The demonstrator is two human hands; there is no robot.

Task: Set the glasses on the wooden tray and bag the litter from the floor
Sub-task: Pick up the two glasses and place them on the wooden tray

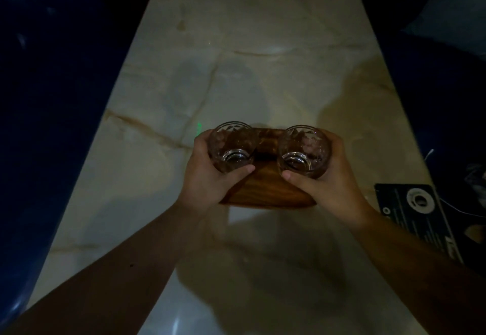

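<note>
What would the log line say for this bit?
left hand: holds left glass | right hand: holds right glass | both over wooden tray

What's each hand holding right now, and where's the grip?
Left hand wraps the left glass around its side; right hand likewise grips the right glass, both over the wooden tray.

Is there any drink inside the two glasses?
No. The left glass and right glass look empty, their clear bases showing, over the wooden tray.
</note>
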